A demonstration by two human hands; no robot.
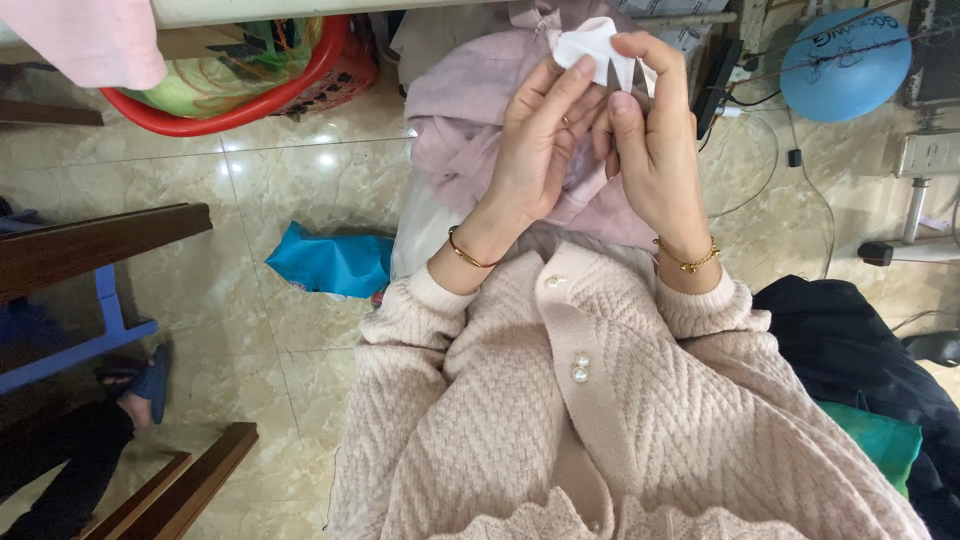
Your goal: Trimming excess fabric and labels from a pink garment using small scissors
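I hold a small white tag (598, 45) up in front of me, above the lilac garment (470, 130) heaped in my lap. My right hand (655, 140) pinches it, thumb and forefinger closed on its upper right edge. My left hand (535, 150) reaches up from beside it, fingers together and laid against its lower left side, the fingertips touching the cloth.

I judge the tag light, thin and limp: it folds and puckers between my fingers and will not hold a shape. It looks neither slippery nor fragile, though a hard tug could strain whatever joins it to the garment. The best hold seems to be a fingertip pinch at its free edges, one hand on each side, keeping it taut.

Much is hidden. My fingers cover most of the tag, so I cannot tell its full outline, nor whether it is sewn to the garment or loose. Something thin and dark shows between my fingertips; I cannot make out what it is. The garment's shape is lost in its folds, and my arms cover its lower part.
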